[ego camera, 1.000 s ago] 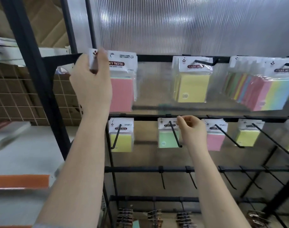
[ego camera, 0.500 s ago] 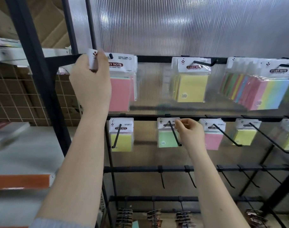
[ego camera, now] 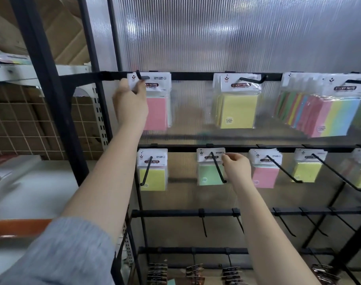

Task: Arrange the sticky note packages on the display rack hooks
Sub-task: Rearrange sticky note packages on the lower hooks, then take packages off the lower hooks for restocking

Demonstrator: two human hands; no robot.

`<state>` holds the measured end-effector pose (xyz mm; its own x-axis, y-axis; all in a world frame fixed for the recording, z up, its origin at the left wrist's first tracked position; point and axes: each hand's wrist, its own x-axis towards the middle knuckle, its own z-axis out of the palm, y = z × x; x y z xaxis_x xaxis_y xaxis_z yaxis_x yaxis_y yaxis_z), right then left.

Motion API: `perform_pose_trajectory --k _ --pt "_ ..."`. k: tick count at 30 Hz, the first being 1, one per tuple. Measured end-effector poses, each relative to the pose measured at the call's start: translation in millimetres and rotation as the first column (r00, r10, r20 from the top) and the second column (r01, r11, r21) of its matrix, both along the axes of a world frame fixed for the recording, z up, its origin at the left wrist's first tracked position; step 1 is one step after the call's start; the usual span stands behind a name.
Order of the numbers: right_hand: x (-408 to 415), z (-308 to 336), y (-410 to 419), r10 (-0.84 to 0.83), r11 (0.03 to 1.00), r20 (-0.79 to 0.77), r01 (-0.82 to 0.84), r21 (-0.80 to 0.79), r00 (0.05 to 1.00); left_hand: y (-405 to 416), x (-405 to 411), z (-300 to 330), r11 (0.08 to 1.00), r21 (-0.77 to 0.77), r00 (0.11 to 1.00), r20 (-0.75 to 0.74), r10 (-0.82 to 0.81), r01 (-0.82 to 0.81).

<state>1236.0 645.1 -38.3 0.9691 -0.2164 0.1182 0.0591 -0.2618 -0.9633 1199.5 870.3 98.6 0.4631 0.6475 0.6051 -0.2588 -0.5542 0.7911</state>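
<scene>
Left hand pinches pink package; right hand pinches green package.

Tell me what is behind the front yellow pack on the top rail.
Behind the front yellow pack more yellow packs hang on the same hook; their edges show at its left. How many there are cannot be seen, because the front one covers them.

Pink sticky-note pkg on top-row hook, green pkg on second-row hook, both apparently upright.

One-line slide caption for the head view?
Left hand grips the pink package on a top hook; right hand pinches the green package below.
</scene>
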Motion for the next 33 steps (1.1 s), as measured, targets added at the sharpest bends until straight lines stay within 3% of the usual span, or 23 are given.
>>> perform_pose_trajectory --k 6,17,21,26,33 --pt "12.2 -1.3 1.5 -0.005 0.999 -0.047 0.003 -0.050 0.999 2.6 4.5 3.4 0.995 0.057 0.996 -0.016 0.089 -0.088" --pt "30.0 -1.0 7.5 0.019 0.995 -0.195 -0.038 -0.090 0.981 2.9 -32.4 -40.7 0.997 0.067 0.954 -0.292 0.063 -0.045" --pt "31.5 -10.2 9.7 0.028 0.993 -0.172 -0.047 -0.106 0.985 1.2 -39.9 -68.8 0.998 0.049 0.925 -0.377 0.050 -0.034" --pt "31.0 -11.7 10.8 -0.071 0.996 -0.155 0.062 -0.062 0.985 5.6 -44.0 -100.4 0.999 0.006 0.835 -0.549 -0.024 0.033" --pt "21.4 -19.4 7.1 0.038 0.999 -0.206 -0.040 -0.006 0.978 7.3 -42.5 -121.7 0.992 0.036 0.706 -0.706 -0.058 0.118"
